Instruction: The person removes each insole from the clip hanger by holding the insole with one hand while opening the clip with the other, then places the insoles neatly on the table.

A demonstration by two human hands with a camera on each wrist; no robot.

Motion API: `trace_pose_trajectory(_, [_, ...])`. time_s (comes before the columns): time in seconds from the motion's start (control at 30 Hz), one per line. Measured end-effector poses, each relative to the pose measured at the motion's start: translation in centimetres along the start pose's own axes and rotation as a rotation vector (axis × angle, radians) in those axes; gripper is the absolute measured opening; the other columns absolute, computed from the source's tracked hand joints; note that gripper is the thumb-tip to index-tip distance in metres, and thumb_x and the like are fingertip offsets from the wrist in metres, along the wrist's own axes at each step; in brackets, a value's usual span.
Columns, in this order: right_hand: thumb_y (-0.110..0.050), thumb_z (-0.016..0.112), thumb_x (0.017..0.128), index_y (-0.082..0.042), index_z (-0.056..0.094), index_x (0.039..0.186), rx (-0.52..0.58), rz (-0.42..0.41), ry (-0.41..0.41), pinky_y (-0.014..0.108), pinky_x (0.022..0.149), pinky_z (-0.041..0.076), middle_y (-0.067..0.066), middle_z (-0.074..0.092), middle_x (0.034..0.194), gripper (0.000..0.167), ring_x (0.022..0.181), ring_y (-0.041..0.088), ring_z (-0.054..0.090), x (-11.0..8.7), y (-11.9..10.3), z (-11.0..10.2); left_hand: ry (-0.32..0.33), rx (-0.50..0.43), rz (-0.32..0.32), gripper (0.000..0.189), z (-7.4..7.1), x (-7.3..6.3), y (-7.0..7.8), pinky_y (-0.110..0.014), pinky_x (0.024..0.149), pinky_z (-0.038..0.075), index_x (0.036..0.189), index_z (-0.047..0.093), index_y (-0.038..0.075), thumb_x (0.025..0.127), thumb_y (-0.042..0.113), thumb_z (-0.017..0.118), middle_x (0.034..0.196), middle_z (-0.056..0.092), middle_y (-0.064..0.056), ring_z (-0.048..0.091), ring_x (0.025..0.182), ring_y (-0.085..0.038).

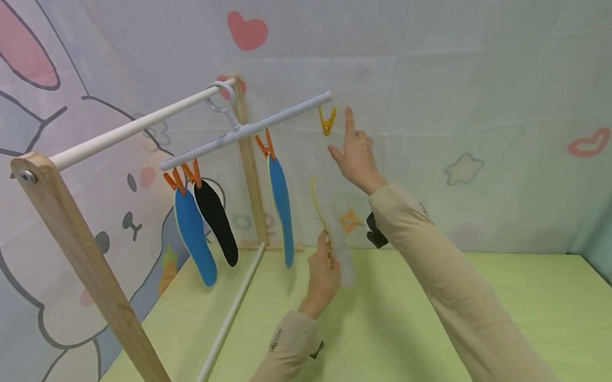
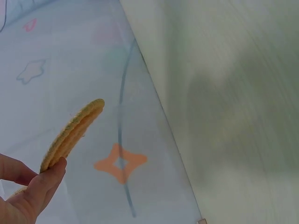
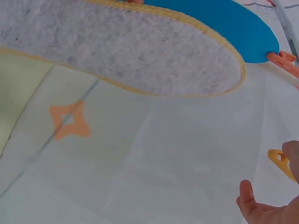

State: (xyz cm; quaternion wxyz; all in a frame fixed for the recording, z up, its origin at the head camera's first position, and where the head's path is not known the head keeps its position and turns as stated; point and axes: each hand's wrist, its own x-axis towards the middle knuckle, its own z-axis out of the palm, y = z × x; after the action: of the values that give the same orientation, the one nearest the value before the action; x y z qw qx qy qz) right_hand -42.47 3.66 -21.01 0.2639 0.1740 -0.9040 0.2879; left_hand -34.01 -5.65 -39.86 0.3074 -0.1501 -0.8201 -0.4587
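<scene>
My left hand (image 1: 323,277) pinches a fuzzy grey insole (image 1: 341,244) with a yellow edge, holding it upright above the table. In the right wrist view the insole's speckled grey face (image 3: 126,46) spans the top. My right hand (image 1: 360,159) is raised beside a yellow clip (image 1: 327,121) at the right end of a pale hanger bar (image 1: 286,114). Its index finger points up and its thumb stands apart, with nothing held. Orange clips on the bar hold a blue insole (image 1: 194,238), a black insole (image 1: 215,222) and another blue insole (image 1: 280,210).
The hanger hooks over a white rod (image 1: 139,127) of a wooden rack, whose near post (image 1: 91,262) stands at the left. A lower white rod (image 1: 227,326) runs just above the light green table (image 1: 465,332). Behind is a printed cloth backdrop (image 1: 463,77).
</scene>
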Motion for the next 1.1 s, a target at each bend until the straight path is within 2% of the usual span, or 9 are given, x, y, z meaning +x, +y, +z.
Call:
trace_pose_trajectory(0.17, [-0.027,0.05,0.091,-0.005,-0.007,0.143,0.008,-0.002,-0.02,0.049,0.098,0.031,0.031,0.048,0.119,0.08,0.113,0.041,0.043,-0.7,0.8,-0.1,-0.024,-0.027,-0.06,0.047,-0.4,-0.1,0.2,-0.032,0.069,0.054,0.131,0.032,-0.004,0.086,-0.009,0.043,0.111,0.059,-0.025,0.064,0.089,-0.033])
trace_pose_trajectory(0.23, [-0.027,0.05,0.091,-0.005,-0.007,0.143,0.008,-0.005,-0.022,0.05,0.095,0.035,0.032,0.049,0.117,0.08,0.111,0.041,0.044,-0.9,1.2,0.0,-0.014,-0.027,-0.065,0.047,-0.6,-0.1,0.2,-0.031,0.069,0.054,0.13,0.033,-0.004,0.085,-0.009,0.043,0.111,0.059,-0.025,0.064,0.089,-0.033])
trace_pose_trajectory(0.43, [-0.029,0.051,0.09,-0.005,-0.005,0.143,0.024,0.011,-0.026,0.049,0.073,0.046,0.03,0.052,0.11,0.08,0.101,0.045,0.047,-1.8,2.3,0.3,0.017,-0.043,-0.052,0.046,-1.3,-0.4,0.1,-0.032,0.067,0.055,0.129,0.036,-0.004,0.084,-0.01,0.045,0.11,0.06,-0.026,0.064,0.087,-0.035])
trace_pose_trajectory(0.6, [-0.031,0.05,0.09,-0.001,-0.003,0.142,0.047,0.028,-0.041,0.048,0.073,0.047,0.028,0.055,0.101,0.08,0.091,0.041,0.053,-2.5,2.8,0.4,0.038,-0.038,-0.032,0.047,-1.9,-0.4,0.1,-0.033,0.064,0.055,0.126,0.039,-0.003,0.081,-0.012,0.048,0.106,0.062,-0.026,0.065,0.081,-0.035])
trace_pose_trajectory(0.73, [-0.033,0.049,0.09,-0.001,-0.004,0.142,0.102,0.048,-0.073,0.049,0.083,0.046,0.031,0.053,0.11,0.08,0.094,0.042,0.054,-3.3,3.0,0.6,0.054,-0.053,-0.011,0.047,-2.3,-0.4,0.2,-0.034,0.062,0.055,0.123,0.042,-0.004,0.078,-0.014,0.049,0.103,0.063,-0.026,0.066,0.078,-0.034])
trace_pose_trajectory(0.83, [-0.033,0.049,0.091,-0.001,-0.004,0.142,0.161,0.064,-0.088,0.048,0.092,0.042,0.033,0.046,0.123,0.08,0.108,0.041,0.051,-3.9,3.4,0.7,0.062,-0.079,-0.001,0.047,-2.5,-0.4,0.3,-0.034,0.061,0.055,0.122,0.043,-0.005,0.077,-0.015,0.05,0.101,0.063,-0.026,0.066,0.076,-0.035])
trace_pose_trajectory(0.97, [-0.032,0.049,0.091,-0.002,-0.004,0.142,0.211,0.077,-0.085,0.048,0.094,0.04,0.031,0.042,0.129,0.08,0.118,0.038,0.045,-4.7,4.1,0.5,0.053,-0.107,0.004,0.046,-2.9,-0.4,0.4,-0.036,0.064,0.054,0.122,0.043,-0.006,0.077,-0.015,0.05,0.101,0.063,-0.028,0.065,0.078,-0.036])
trace_pose_trajectory(1.1, [-0.033,0.048,0.091,-0.003,-0.005,0.142,0.231,0.079,-0.085,0.051,0.092,0.04,0.032,0.042,0.129,0.08,0.116,0.04,0.045,-5.3,4.7,0.2,0.037,-0.119,-0.014,0.045,-3.2,-0.5,0.2,-0.037,0.068,0.054,0.124,0.042,-0.005,0.08,-0.013,0.049,0.102,0.062,-0.028,0.064,0.081,-0.036])
